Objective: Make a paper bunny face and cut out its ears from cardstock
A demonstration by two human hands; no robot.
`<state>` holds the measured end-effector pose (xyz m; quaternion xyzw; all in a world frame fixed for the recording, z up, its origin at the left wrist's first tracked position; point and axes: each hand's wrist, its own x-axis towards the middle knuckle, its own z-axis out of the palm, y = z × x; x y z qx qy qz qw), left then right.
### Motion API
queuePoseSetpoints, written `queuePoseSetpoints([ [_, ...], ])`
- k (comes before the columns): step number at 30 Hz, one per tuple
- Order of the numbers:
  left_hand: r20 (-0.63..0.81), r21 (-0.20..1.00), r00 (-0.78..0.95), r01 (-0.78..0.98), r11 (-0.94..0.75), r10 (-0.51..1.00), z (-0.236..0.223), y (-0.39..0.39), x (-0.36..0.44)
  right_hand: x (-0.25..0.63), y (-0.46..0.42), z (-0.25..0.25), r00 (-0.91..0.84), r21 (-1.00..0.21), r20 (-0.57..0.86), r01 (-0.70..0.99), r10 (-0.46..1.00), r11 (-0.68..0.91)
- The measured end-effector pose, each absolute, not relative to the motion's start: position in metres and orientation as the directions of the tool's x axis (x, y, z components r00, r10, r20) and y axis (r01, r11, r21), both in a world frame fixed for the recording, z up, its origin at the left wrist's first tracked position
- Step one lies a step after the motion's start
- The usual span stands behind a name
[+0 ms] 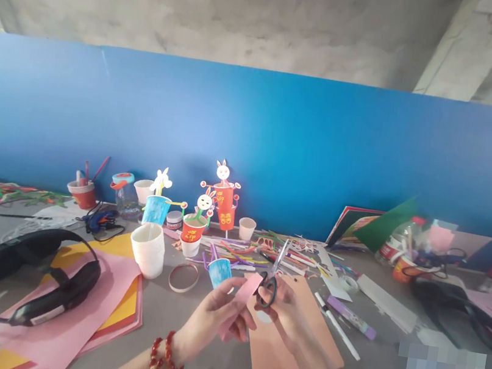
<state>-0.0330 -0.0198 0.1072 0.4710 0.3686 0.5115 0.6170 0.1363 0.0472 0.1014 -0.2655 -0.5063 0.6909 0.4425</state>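
In the head view my left hand (pixel 219 309) pinches a narrow pink paper strip (pixel 247 289) between thumb and fingers. My right hand (pixel 286 311) is closed around the black handles of a pair of scissors (pixel 279 262), whose blades point up and away from me. The scissors' handles are right beside the strip's upper end; I cannot tell if they touch. Below both hands lies an orange paper sheet (pixel 278 368). Just beyond my left hand is a blue-and-white paper cup (pixel 219 272), tilted, with purple sticks in it.
Stacked white cups (pixel 147 250) stand left of my hands, near a paper ring (pixel 183 278). Rabbit-faced cup figures (pixel 193 226) stand behind. A black headset (pixel 33 276) rests on pink and yellow paper (pixel 100 292). A white marker (pixel 338 326) and a purple tube (pixel 350 317) lie right.
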Motion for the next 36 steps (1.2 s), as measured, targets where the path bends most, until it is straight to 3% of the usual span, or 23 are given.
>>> queuePoseSetpoints([
  [6,0.03,0.979,0.156,-0.205,0.002,0.987,0.092,-0.019,-0.023,0.122,0.056,0.096,-0.268,-0.945,0.117,-0.328,0.956,0.024],
  [10,-0.014,0.985,0.178,-0.167,0.044,0.984,0.093,-0.019,-0.022,0.121,0.058,0.087,-0.238,-0.947,0.144,-0.314,0.961,0.064],
  [14,-0.043,0.989,0.047,-0.136,0.049,0.998,0.098,-0.01,-0.019,0.119,0.055,0.082,-0.259,-0.95,0.128,-0.309,0.957,0.044],
  [20,-0.008,0.989,0.008,-0.15,0.009,1.0,0.107,-0.005,-0.021,0.124,0.05,0.09,-0.307,-0.951,0.115,-0.31,0.945,0.015],
  [29,0.074,0.992,-0.09,-0.092,-0.082,0.993,0.129,-0.023,-0.028,0.153,0.007,0.077,-0.585,-0.988,0.033,-0.14,0.811,-0.061],
  [36,0.047,0.995,-0.101,-0.085,-0.056,0.994,0.127,-0.027,-0.016,0.152,-0.016,0.068,-0.595,-0.989,0.029,-0.132,0.803,-0.062],
])
